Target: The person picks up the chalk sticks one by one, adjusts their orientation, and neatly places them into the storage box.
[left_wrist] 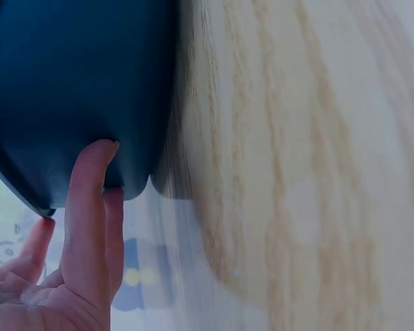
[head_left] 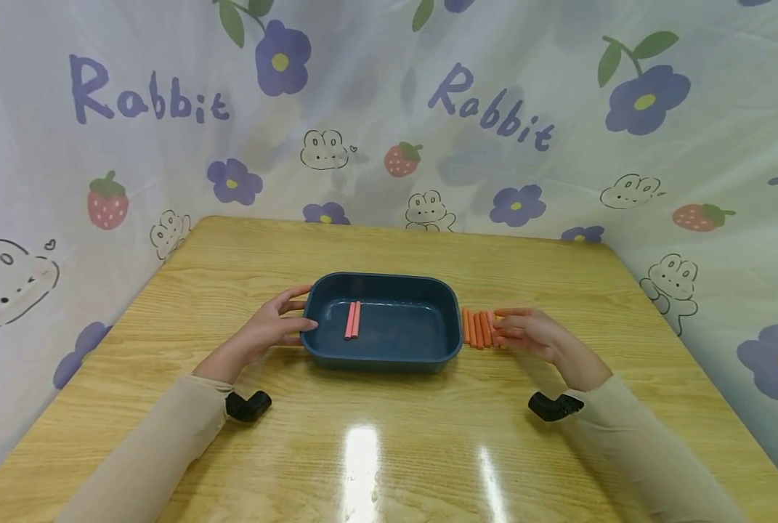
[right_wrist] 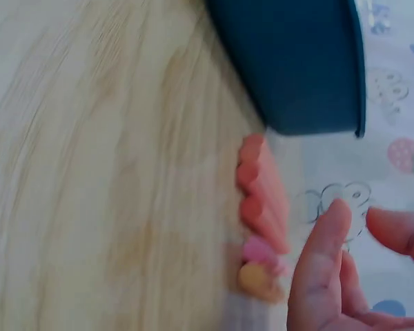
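Plainly, what counts looks to be how the sticks (head_left: 479,330) lie from the right hand (head_left: 537,335); they rest on the table (head_left: 284,450), right of the frame's centre, just left of that hand's fingertips, so it is far the nearer; each long axis runs roughly up and down the frame, while the row runs left to right, from beside the box (head_left: 395,365) to the fingertips; in the right wrist view thumb and finger stand apart with nothing between; whether a fingertip touches the row's end, I cannot tell; left of centre, the left hand (head_left: 277,319) is spread against the box's left end; 2 pink sticks (head_left: 349,321) lie inside.
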`<state>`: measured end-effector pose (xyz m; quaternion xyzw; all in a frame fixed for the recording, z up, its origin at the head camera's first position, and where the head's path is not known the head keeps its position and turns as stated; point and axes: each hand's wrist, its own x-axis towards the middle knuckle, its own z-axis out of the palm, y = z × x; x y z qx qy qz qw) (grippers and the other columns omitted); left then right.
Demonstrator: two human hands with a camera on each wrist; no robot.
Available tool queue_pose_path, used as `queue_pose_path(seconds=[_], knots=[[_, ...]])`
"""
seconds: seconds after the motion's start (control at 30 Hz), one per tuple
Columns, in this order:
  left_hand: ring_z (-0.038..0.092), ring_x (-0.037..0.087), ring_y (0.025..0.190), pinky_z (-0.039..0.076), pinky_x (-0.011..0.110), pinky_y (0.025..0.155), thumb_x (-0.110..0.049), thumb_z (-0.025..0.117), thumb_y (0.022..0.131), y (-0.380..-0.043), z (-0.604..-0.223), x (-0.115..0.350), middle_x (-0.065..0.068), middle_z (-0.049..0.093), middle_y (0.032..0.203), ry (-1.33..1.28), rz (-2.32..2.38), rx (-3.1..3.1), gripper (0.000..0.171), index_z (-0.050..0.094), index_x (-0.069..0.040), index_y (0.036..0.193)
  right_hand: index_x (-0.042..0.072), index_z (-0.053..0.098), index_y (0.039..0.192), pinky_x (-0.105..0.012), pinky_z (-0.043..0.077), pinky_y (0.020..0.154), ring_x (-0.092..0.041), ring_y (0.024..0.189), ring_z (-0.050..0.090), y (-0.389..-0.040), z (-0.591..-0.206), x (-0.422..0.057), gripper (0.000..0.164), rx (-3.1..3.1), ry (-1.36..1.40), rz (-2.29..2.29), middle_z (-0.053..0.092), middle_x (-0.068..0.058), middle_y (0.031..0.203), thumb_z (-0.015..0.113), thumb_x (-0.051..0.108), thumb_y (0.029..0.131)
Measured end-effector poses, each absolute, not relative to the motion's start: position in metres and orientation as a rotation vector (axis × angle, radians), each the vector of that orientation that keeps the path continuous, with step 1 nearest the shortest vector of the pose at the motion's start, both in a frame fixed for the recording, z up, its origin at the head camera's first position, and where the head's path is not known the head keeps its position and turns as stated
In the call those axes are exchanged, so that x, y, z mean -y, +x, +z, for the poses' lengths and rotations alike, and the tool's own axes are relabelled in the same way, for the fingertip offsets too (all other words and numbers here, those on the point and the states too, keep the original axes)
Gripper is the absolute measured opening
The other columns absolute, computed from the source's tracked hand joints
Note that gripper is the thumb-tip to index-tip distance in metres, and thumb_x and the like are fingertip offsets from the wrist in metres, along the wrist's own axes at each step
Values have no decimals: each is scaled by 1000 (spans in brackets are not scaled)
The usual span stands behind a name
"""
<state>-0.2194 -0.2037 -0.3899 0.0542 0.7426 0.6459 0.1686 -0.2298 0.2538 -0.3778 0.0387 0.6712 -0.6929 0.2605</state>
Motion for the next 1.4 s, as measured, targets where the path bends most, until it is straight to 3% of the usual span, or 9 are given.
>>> queue_pose_path(seconds=[0.17, 0.4, 0.57, 0.9, 1.13, 1.27, 1.4], knots=[[58, 33, 103, 53, 43, 77, -9, 66, 85, -219, -389, 203, 25, 28, 142, 149, 1833, -2117, 77, 22, -12, 148, -11, 24, 141, -25, 53, 75, -11, 81, 60, -232, -385, -260, 56, -1971, 167, -1805, 57, -7, 102, 51, 6, 95], [58, 33, 103, 53, 43, 77, -9, 66, 85, -218, -388, 203, 25, 29, 141, 149, 1837, -2115, 77, 22, -12, 148, -12, 31, 137, -26, 54, 63, -11, 67, 59, -237, -391, -262, 54, -2143, 190, -1697, 62, -2, 87, 54, 8, 93], [58, 34, 102, 53, 42, 77, -9, 66, 85, -219, -388, 202, 25, 28, 141, 147, 1836, -2116, 77, 22, -13, 148, -11, 31, 136, -28, 54, 63, -12, 67, 59, -242, -395, -260, 54, -2201, 197, -1631, 60, -4, 89, 55, 7, 92], [59, 32, 100, 54, 41, 76, -8, 66, 85, -220, -390, 203, 25, 29, 141, 148, 1846, -2111, 77, 23, -12, 148, -6, 40, 133, -31, 56, 63, -17, 71, 57, -250, -397, -251, 58, -2431, 152, -1316, 48, -20, 106, 65, 5, 83], [59, 32, 101, 54, 42, 76, -8, 67, 85, -219, -390, 203, 25, 29, 141, 144, 1848, -2110, 77, 23, -13, 148, -5, 38, 135, -31, 55, 64, -18, 78, 57, -250, -394, -250, 60, -2413, 178, -1363, 44, -23, 116, 63, 4, 81], [59, 31, 101, 54, 42, 77, -8, 67, 85, -219, -390, 203, 25, 29, 141, 140, 1849, -2109, 77, 23, -13, 148, -5, 31, 139, -31, 55, 67, -16, 77, 56, -250, -394, -253, 60, -2287, 202, -1543, 42, -21, 116, 58, 2, 85], [60, 30, 99, 54, 42, 77, -8, 67, 85, -220, -390, 203, 25, 29, 141, 141, 1847, -2107, 77, 23, -13, 148, -5, 28, 141, -29, 55, 68, -14, 74, 58, -249, -394, -255, 59, -2177, 214, -1703, 51, -14, 106, 55, 3, 89]])
